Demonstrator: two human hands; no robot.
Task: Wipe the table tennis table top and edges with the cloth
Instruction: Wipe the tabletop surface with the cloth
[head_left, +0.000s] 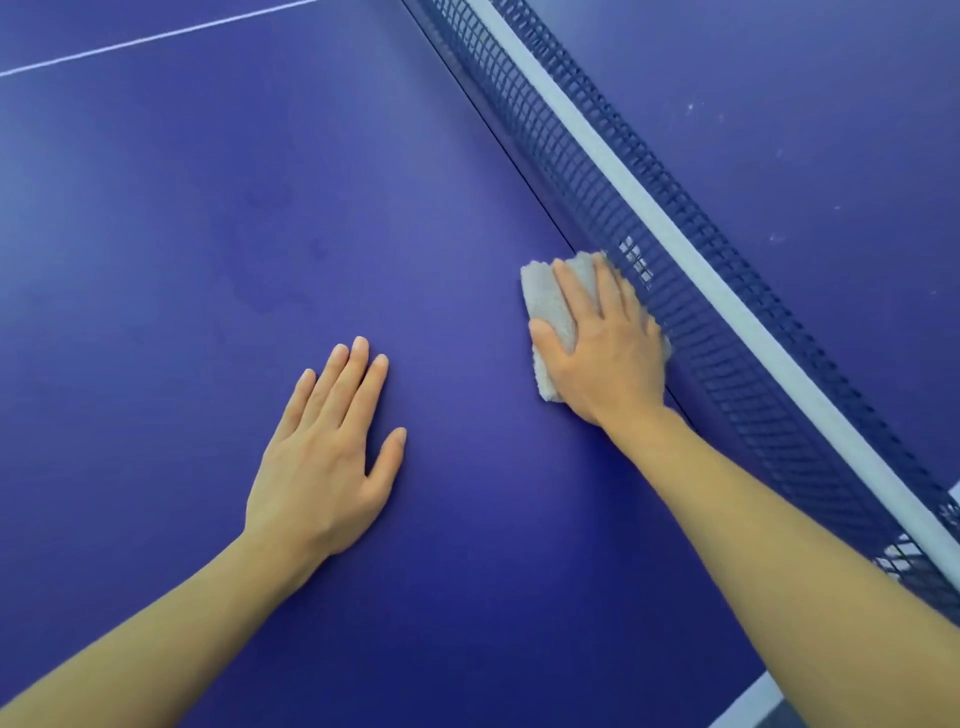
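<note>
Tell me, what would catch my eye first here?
The right hand presses a pale grey cloth flat on the blue table top, close beside the foot of the net that runs diagonally across the upper right. The left hand rests flat and empty on the table top, left of it.

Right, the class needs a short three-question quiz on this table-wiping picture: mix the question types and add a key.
1. True or false: the left hand rests flat on the bare table top.
2. The right hand presses the cloth: A) right by the net; B) on the white line; C) at a corner.
3. Short answer: on which side of the net do white specks show, the hands' or the far one?
Key: 1 true; 2 A; 3 far.
</note>
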